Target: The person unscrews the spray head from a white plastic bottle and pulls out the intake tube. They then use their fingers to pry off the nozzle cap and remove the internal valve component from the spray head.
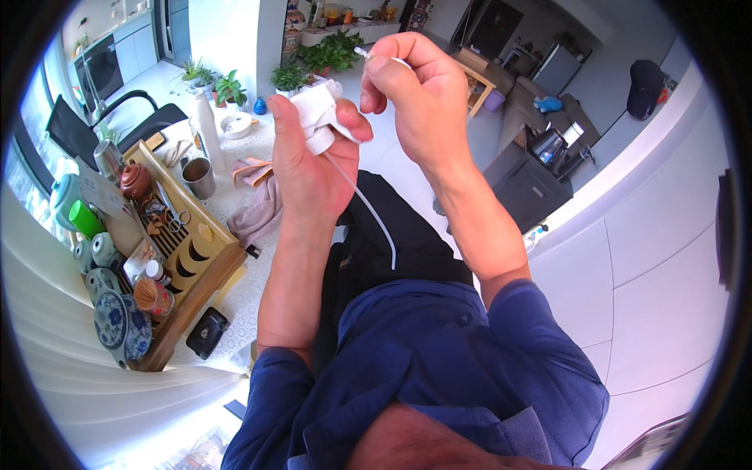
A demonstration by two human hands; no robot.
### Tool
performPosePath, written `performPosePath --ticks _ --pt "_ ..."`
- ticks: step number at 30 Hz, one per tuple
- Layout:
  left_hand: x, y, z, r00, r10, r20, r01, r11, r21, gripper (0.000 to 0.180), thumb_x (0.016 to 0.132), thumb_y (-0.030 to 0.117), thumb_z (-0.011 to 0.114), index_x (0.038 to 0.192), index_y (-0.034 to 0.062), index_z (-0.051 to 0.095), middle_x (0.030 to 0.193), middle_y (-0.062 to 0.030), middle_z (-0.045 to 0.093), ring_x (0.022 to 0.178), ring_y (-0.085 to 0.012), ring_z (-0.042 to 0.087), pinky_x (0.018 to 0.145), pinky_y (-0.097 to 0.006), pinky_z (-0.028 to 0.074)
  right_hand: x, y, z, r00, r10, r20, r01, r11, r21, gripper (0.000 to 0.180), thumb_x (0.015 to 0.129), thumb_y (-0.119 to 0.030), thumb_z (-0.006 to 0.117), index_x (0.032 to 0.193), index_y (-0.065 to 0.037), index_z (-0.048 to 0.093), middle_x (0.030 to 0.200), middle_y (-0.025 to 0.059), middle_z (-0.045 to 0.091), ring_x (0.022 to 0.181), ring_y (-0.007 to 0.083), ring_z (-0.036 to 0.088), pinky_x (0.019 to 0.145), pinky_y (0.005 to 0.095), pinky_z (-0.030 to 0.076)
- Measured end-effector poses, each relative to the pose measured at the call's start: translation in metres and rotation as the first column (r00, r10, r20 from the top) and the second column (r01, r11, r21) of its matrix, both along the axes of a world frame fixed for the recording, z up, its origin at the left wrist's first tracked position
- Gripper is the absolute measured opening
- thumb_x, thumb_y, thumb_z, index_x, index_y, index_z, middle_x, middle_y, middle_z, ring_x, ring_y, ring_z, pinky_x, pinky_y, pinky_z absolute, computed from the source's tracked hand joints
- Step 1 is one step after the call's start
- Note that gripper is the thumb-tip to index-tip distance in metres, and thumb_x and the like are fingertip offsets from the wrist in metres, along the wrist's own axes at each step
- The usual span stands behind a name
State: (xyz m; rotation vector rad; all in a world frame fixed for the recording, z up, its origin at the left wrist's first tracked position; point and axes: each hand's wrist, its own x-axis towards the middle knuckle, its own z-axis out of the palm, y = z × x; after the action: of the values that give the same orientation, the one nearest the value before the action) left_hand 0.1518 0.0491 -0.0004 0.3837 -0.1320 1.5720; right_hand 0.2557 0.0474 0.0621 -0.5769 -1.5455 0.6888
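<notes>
My left hand (301, 176) is raised in front of me, closed around a white trigger spray head (316, 108) with a ribbed collar. From the collar a thin clear dip tube (377, 215) hangs down in a curve, its end free over my dark trousers. Just to the right and slightly higher is my right hand (427, 98), thumb and forefinger pinched together. A small whitish piece (361, 52) sticks out from that pinch; its kind is too small to tell. The two hands are apart.
At left, a table with a patterned cloth (235, 345) bears a wooden tea tray (227, 270) with scissors (174, 211), a brown teapot (135, 180) and a blue-and-white pot (117, 323). A steel cup (199, 177), a tall white bottle (207, 133) and a towel (258, 213) stand nearby.
</notes>
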Motion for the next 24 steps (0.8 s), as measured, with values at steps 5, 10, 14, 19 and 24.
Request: performPosePath --ticks 5,10,14,19,24 --pt "-0.010 0.030 -0.036 0.983 -0.143 -0.118 0.180 0.890 0.418 0.061 0.097 0.065 0.042 0.095 0.0067 0.060 0.068 -0.0043 0.059 0.063 -0.0163 0.051 0.072 -0.030 0.042 0.001 -0.003 -0.004 1.000 0.019 0.023 -0.019 1.000 -0.006 0.009 0.086 -0.005 0.064 0.093 0.002 0.063 0.080 0.0041 0.064 0.062 0.0085 0.061 0.056 0.0232 0.050" --pt "-0.006 0.014 -0.019 0.999 -0.049 -0.020 0.053 0.968 0.247 0.058 0.100 0.060 0.041 0.103 0.0050 0.058 0.075 -0.0093 0.064 0.068 -0.0223 0.063 0.068 -0.034 0.054 0.005 -0.006 -0.007 1.000 0.005 0.031 -0.005 1.000 -0.018 0.010 0.087 -0.005 0.064 0.093 0.002 0.063 0.083 0.0043 0.064 0.063 0.0083 0.061 0.056 0.0231 0.050" --pt "-0.008 0.013 -0.022 0.999 -0.026 -0.019 0.031 0.951 0.307 0.052 0.100 0.057 0.043 0.106 0.0070 0.057 0.078 -0.0107 0.065 0.071 -0.0232 0.064 0.068 -0.035 0.054 0.008 -0.011 -0.009 0.999 0.030 0.029 -0.029 0.999 -0.019 0.011 0.088 -0.006 0.065 0.094 0.002 0.062 0.086 0.0047 0.064 0.064 0.0082 0.061 0.057 0.0232 0.052" --pt "-0.007 0.006 -0.020 0.999 -0.035 0.001 0.033 0.937 0.349 0.046 0.101 0.054 0.045 0.111 0.0100 0.053 0.081 -0.0127 0.065 0.073 -0.0252 0.065 0.069 -0.038 0.055 0.010 -0.020 -0.009 0.998 0.028 0.057 -0.028 1.000 -0.007 0.010 0.088 -0.004 0.065 0.095 0.002 0.062 0.088 0.0042 0.063 0.069 0.0066 0.059 0.059 0.0232 0.053" --pt "-0.014 0.001 -0.019 0.997 0.065 -0.035 -0.043 0.898 0.438 0.039 0.099 0.047 0.055 0.109 0.0100 0.049 0.085 -0.0156 0.068 0.074 -0.0284 0.068 0.071 -0.039 0.056 0.008 -0.033 -0.007 0.991 -0.046 0.125 0.034 0.995 0.099 0.009 0.086 0.000 0.066 0.094 0.002 0.061 0.087 0.0022 0.062 0.078 0.0053 0.056 0.066 0.0218 0.048"
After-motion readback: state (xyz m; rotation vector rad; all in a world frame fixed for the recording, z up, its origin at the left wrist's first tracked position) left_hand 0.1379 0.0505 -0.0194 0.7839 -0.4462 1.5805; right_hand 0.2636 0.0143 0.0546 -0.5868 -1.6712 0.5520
